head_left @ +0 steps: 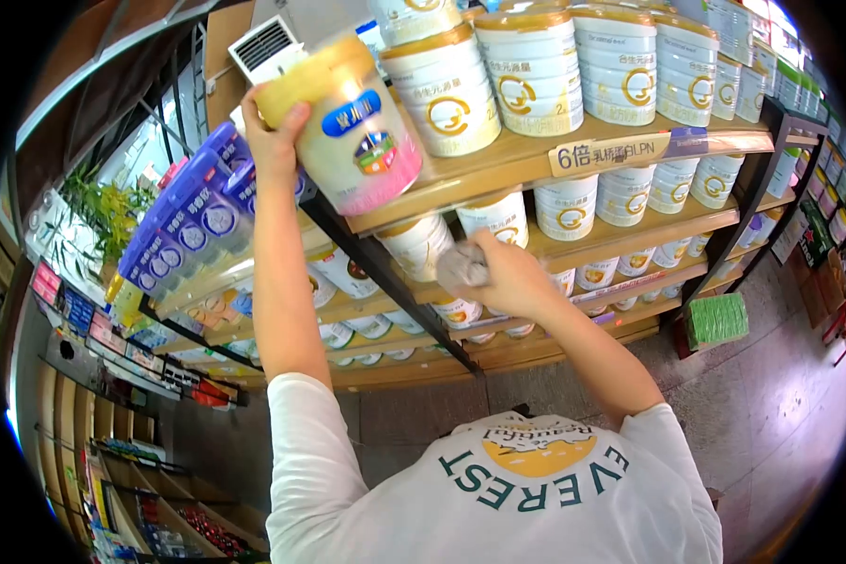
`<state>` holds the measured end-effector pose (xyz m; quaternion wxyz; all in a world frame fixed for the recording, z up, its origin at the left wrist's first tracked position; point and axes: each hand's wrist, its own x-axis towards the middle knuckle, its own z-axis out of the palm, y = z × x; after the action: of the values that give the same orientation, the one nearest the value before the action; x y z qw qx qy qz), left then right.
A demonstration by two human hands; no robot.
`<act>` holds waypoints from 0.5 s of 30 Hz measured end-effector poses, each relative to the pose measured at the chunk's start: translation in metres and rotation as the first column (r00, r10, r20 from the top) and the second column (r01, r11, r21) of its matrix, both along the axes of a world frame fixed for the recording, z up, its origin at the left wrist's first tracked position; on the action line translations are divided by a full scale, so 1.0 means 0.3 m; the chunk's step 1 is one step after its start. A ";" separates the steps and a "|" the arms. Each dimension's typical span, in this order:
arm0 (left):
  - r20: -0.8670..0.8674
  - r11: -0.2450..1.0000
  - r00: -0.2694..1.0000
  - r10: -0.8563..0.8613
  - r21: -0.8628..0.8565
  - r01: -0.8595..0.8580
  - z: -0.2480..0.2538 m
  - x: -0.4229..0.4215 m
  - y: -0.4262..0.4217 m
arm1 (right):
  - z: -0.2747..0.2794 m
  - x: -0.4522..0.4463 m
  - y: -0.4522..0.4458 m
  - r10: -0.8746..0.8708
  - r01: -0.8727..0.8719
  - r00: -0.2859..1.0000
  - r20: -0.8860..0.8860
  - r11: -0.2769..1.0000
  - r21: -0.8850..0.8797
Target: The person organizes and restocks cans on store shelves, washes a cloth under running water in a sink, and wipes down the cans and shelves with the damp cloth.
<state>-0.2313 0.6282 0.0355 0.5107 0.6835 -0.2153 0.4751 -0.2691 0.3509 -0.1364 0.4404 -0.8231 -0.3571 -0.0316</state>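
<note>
Item one: can with gold lid and pink base (pixel 365 155), held tilted at the left front corner of the upper shelf (pixel 508 167); contact between base and board cannot be told. It is grasped near the lid by the left hand (pixel 278 139), thumb laid on the front.

Item two: grey cloth (pixel 463 268), slightly blurred, gripped bunched in the right hand (pixel 512 279), before the white cans (pixel 566 207) near the left end of the second shelf (pixel 644 228).

Also listed: larger gold-lidded white cans (pixel 533 80), ranged along the upper shelf; "6倍" label (pixel 587 156), fixed to its front edge; green block (pixel 717 321), placed beyond the right end.
</note>
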 end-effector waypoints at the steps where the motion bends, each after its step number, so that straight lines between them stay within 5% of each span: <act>1: -0.028 0.999 1.000 0.012 0.039 -0.011 -0.001 0.007 -0.007 | -0.020 0.004 -0.035 -0.030 0.029 0.998 -0.056 0.999 -0.012; 12: -0.221 0.982 0.959 -0.179 0.027 0.189 -0.049 0.107 0.118 | -0.353 -0.015 -0.431 -0.418 0.418 0.890 -0.180 0.907 -0.041; 15: -0.454 0.937 0.891 -0.003 0.311 0.162 0.012 0.058 0.158 | -0.390 -0.038 -0.466 -0.415 0.418 0.871 -0.263 0.907 -0.050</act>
<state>-0.2138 0.6755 0.0391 0.4404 0.8419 -0.2006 0.2386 -0.2805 0.2110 -0.2535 0.4709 -0.8753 -0.1086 -0.0159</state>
